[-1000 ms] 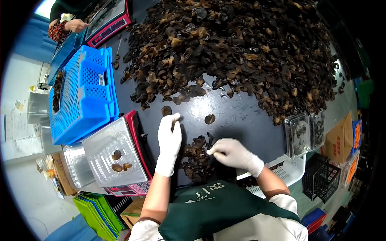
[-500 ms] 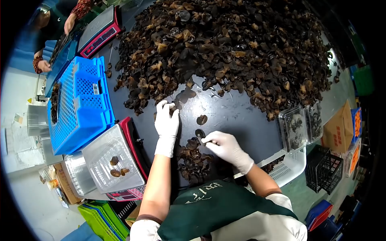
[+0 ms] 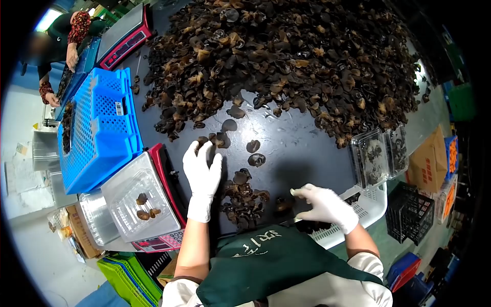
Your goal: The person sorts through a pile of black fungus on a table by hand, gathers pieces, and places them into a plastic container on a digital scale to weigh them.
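Both my hands wear white gloves. My left hand [image 3: 201, 171] is over the dark table, thumb apart from the fingers, its fingertips beside a few wood ear mushrooms [image 3: 220, 139]. My right hand [image 3: 325, 205] hovers near the table's front edge with thumb and forefinger apart and nothing between them. Just left of it is a blurred dark wood ear piece [image 3: 282, 205]. Single wood ears [image 3: 257, 159] lie between the hands, and a small heap of wood ears [image 3: 245, 199] sits close to my apron. A large pile of wood ears [image 3: 286, 61] covers the far side.
At left stand a scale [image 3: 166, 179] bearing a clear plastic tray [image 3: 134, 204] with several pieces, and a blue crate [image 3: 99, 133]. Clear boxes [image 3: 369, 161] sit at right above a white basket [image 3: 371, 210]. A co-worker's hands [image 3: 71, 56] are at far left.
My right hand has moved right and toward me, its fingers parting; a dark piece now shows beside it. My left hand has drawn left and slightly back. The co-worker's hands have shifted.
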Motion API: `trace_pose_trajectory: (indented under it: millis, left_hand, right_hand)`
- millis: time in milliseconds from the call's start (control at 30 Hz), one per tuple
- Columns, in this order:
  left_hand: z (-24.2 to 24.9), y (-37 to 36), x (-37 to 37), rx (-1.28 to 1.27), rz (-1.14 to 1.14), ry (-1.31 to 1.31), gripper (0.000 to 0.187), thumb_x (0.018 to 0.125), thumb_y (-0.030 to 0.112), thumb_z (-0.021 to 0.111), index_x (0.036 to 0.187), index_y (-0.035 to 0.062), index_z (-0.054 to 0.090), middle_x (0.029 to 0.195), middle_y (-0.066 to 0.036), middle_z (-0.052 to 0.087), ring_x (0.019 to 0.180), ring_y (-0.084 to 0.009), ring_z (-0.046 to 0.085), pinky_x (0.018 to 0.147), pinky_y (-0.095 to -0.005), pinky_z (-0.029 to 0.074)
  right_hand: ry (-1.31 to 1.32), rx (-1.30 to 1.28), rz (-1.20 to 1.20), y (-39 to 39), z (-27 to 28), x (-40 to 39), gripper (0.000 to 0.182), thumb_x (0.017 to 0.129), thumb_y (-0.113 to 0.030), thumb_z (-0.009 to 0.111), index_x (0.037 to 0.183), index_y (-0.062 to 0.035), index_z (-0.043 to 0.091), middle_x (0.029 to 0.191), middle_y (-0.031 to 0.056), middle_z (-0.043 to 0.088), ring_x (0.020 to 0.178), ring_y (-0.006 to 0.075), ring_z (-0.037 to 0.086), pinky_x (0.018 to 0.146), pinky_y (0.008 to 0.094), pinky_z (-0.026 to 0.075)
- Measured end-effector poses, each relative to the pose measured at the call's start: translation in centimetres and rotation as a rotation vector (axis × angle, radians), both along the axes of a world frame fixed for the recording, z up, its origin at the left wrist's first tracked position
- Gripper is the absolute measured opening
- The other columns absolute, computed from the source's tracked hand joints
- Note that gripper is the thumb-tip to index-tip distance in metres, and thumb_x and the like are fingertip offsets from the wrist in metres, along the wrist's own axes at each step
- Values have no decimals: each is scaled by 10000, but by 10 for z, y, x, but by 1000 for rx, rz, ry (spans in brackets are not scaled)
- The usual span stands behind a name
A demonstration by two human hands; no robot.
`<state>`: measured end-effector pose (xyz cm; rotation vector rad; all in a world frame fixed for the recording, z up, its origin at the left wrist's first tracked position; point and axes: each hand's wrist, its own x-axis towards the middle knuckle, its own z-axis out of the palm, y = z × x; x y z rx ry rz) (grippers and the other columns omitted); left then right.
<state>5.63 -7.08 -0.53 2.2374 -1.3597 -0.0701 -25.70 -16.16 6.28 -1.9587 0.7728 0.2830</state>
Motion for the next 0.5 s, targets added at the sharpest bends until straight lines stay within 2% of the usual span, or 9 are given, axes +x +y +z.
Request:
trace_pose_trajectory:
  millis: [33, 100, 233, 267, 300, 367, 400, 433, 500]
  left_hand:
    - [3, 8, -4, 68, -53, -80, 467, 798, 271, 702, 1222, 100, 604, 1317, -212, 484, 1186, -413, 454, 1024, -478, 359]
    - [14, 24, -22, 284, -125, -55, 504, 823, 375, 650, 1276, 165, 581, 1408, -222, 416, 1274, -498, 348, 1058, -592, 269]
    - [13, 72, -45, 440, -383, 53, 518, 838, 402, 633, 1310, 200, 563, 1445, -200, 390, 1314, -497, 312, 1081, -610, 231]
    - [18, 82, -46, 447, -405, 110, 529, 844, 413, 629, 1321, 196, 556, 1449, -206, 386, 1323, -488, 305, 1089, -593, 232]
    - [20, 91, -44, 424, -416, 186, 595, 810, 450, 662, 1331, 187, 548, 1450, -215, 374, 1325, -478, 306, 1100, -563, 236]
    - [34, 105, -44, 443, -413, 231, 704, 736, 432, 743, 1348, 159, 524, 1478, -217, 320, 1338, -469, 290, 1108, -528, 249]
    - [33, 112, -44, 447, -402, 230, 808, 705, 520, 739, 1392, 180, 484, 1471, -224, 319, 1329, -471, 297, 1103, -550, 241]
    - [35, 118, -44, 438, -393, 243, 900, 676, 518, 764, 1424, 143, 434, 1484, -248, 285, 1338, -475, 282, 1107, -547, 234]
    - [35, 126, -45, 392, -343, 270, 996, 642, 522, 788, 1446, 96, 385, 1495, -274, 249, 1347, -488, 261, 1112, -555, 217]
  right_hand:
    - [11, -110, 53, 9, -4, 7, 739, 707, -256, 764, 1364, -93, 467, 1182, 146, 542, 1037, 296, 587, 877, 373, 503]
    - [-76, -300, 95, 27, -27, 24, 860, 659, -259, 796, 1396, -54, 402, 1224, 158, 509, 1052, 315, 561, 877, 388, 500]
    - [-76, -400, 192, 51, -41, 54, 989, 590, -275, 829, 1405, 9, 345, 1248, 183, 478, 977, 325, 557, 826, 370, 510]
    - [-76, -411, 208, 54, -39, 56, 972, 602, -257, 823, 1403, 14, 344, 1254, 180, 475, 974, 320, 556, 826, 368, 511]
    - [-76, -425, 224, 56, -38, 58, 955, 614, -239, 816, 1402, 19, 343, 1259, 178, 472, 971, 315, 555, 826, 366, 513]
    - [-121, -407, 187, 56, -41, 55, 897, 651, -202, 790, 1400, 12, 345, 1250, 182, 482, 985, 317, 562, 827, 372, 515]
    - [-163, -386, 147, 55, -43, 52, 841, 687, -165, 763, 1399, 4, 348, 1241, 185, 492, 998, 320, 569, 828, 378, 517]
    - [-164, -389, 155, 55, -46, 49, 841, 687, -165, 763, 1399, 4, 348, 1241, 185, 492, 998, 320, 569, 828, 378, 517]
    - [-217, -207, -15, 53, -51, 40, 695, 750, -92, 690, 1375, -40, 389, 1206, 180, 524, 1021, 330, 583, 844, 393, 513]
